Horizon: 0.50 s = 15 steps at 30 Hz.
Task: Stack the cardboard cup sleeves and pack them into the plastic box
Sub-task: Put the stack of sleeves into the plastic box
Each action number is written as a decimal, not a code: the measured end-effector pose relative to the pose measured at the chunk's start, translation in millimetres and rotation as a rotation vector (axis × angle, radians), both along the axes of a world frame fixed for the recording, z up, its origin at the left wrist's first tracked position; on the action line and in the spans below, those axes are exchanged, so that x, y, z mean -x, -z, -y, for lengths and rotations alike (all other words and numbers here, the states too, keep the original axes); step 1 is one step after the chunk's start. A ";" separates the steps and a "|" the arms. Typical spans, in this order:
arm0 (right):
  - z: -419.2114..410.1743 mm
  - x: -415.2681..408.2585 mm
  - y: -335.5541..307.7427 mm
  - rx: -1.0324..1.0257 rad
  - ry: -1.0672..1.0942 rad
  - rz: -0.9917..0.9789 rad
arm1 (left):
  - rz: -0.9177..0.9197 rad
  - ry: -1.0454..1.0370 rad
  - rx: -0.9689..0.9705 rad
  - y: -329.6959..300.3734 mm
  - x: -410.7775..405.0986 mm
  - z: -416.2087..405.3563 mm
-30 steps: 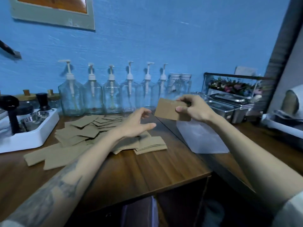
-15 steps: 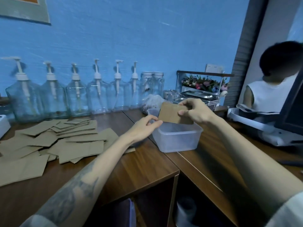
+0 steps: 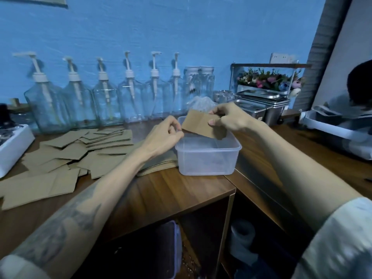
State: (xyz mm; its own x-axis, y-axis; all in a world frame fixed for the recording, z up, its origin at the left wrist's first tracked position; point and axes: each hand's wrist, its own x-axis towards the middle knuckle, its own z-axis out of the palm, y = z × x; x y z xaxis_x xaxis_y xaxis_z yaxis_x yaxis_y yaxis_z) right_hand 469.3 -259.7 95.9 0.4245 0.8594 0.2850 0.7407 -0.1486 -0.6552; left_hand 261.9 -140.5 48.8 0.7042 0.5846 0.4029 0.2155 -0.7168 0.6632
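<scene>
The stack of cup sleeves [image 3: 203,125] hangs right over the plastic box [image 3: 208,158], held edge-on, long axis running left-right and dipping a bit toward the right. The lower right corner is already below the rim line, at the back half of the box. So the move ahead is basically straight down, maybe w/ a slight levelling first.

Right hand [image 3: 229,117] does the real holding: its grip is pinching the stack's right end, thumb on the near face, fingers behind. Left hand [image 3: 163,135] is at the stack's left edge, fingertips curled in and nipping that corner, so both ends are held. Neither hand is nearer the box in any useful sense; both sit just above its rim, left over the near-left corner, right over the back-right.

Box looks empty, translucent, no lid on it, and it sits at the corner of the bench [image 3: 161,190]. Can't tell how many sleeves are in the held stack; it reads as thin.

Rest of the loose sleeves [image 3: 66,154] lie scattered flat on the bench, left of the box, some tucked right against its left wall under the left forearm. Plenty left, so I'd say the job is early on.

Risk, imo: the stack's long side looks close to the box's inner width, so a tilt could catch it on the rim.
</scene>
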 end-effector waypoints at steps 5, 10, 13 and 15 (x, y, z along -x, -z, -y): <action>-7.4 2.9 2.7 0.060 -0.035 0.030 | 0.013 -0.009 0.064 3.1 -0.5 0.6; -16.6 -3.0 6.8 0.142 -0.049 0.099 | -0.061 0.028 0.147 3.5 -5.9 -4.8; -26.7 -4.6 11.7 0.193 -0.040 0.176 | -0.085 0.096 0.192 2.2 -8.4 -1.4; -33.3 -6.4 14.7 0.210 -0.047 0.202 | -0.114 0.083 0.172 2.8 -8.3 -0.8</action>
